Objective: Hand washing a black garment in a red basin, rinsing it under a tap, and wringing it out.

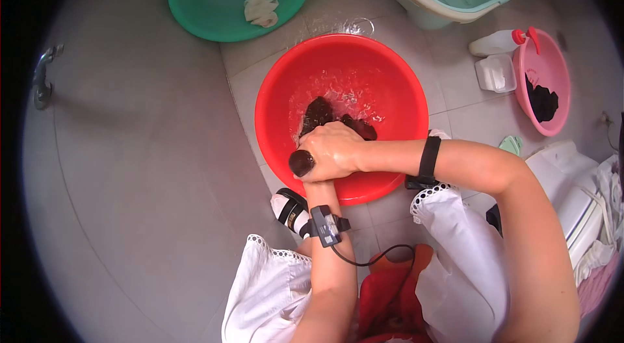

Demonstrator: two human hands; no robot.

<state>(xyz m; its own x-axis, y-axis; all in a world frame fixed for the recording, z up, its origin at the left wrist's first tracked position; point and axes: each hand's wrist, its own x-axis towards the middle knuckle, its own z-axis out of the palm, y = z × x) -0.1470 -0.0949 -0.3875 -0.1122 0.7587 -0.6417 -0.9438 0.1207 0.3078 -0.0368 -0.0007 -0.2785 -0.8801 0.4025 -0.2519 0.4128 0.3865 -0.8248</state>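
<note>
Wet, dark cloth [318, 113] lies bunched in a red basin [405, 92] on the tiled floor, with splashing water around it. My right hand [339, 149] is closed over the cloth, and a rounded dark end sticks out by its thumb side. A second fold of dark cloth shows just beyond the knuckles. From below, my left wrist [320, 190] reaches in under the right hand. The left hand itself is mostly covered, so its grip is hidden. Both hands are together near the basin's near-left rim.
A green basin [204, 11] with pale cloth [261, 9] stands beyond. At upper right are a mint tub [429, 14], a pump bottle [492, 43], a clear container [495, 73] and a pink basin [560, 60] holding black cloth [542, 103]. A metal tap [42, 80] is at left.
</note>
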